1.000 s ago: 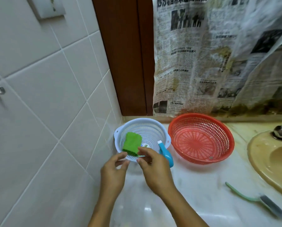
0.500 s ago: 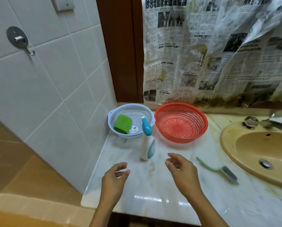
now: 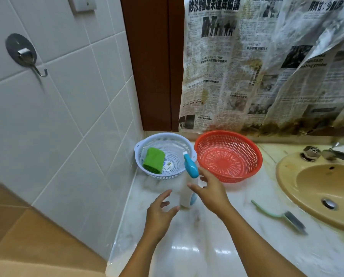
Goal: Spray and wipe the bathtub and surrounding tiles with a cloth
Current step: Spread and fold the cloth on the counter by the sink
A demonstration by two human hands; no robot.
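Observation:
A white spray bottle [image 3: 185, 194] with a blue trigger head stands upright on the marble counter [image 3: 187, 248], just in front of a pale blue colander [image 3: 147, 142]. A folded green cloth [image 3: 153, 160] lies inside that colander. My right hand [image 3: 210, 191] is open with spread fingers right beside the bottle's right side, partly covering it. My left hand [image 3: 161, 211] is open just left of the bottle's base. Neither hand holds anything.
A red colander [image 3: 228, 155] sits right of the blue one. A green-handled brush [image 3: 281, 216] lies on the counter near a beige sink [image 3: 315, 188] with a tap [image 3: 331, 153]. Newspaper [image 3: 267, 62] hangs behind. White wall tiles [image 3: 67, 116] with a metal hook [image 3: 25, 54] stand at left.
Both hands have moved forward from the counter's front toward the spray bottle. Earlier they set the bottle down in front of the blue colander, and the view pulled back.

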